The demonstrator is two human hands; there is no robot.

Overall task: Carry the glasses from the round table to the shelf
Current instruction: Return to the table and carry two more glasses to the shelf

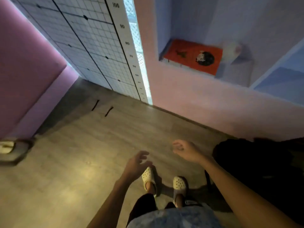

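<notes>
Both of my hands hang over the floor in front of me and hold nothing. My left hand [137,163] is low in the middle with its fingers spread. My right hand [185,149] is a little higher and to the right, fingers loosely curled and apart. A recessed wall shelf [233,69] is set in the lilac wall at the upper right. On it lies an orange mat [192,55] and a blurred pale object [231,51] that could be a glass. A dark rounded shape [256,162] at the right edge may be the round table; I cannot tell.
The grey floor [82,153] stretches ahead. A white gridded panel [92,46] with a number scale stands against the far wall, a pink wall [24,71] runs along the left. A grey tray [13,152] lies on the floor at the left edge. My feet wear pale clogs [148,178].
</notes>
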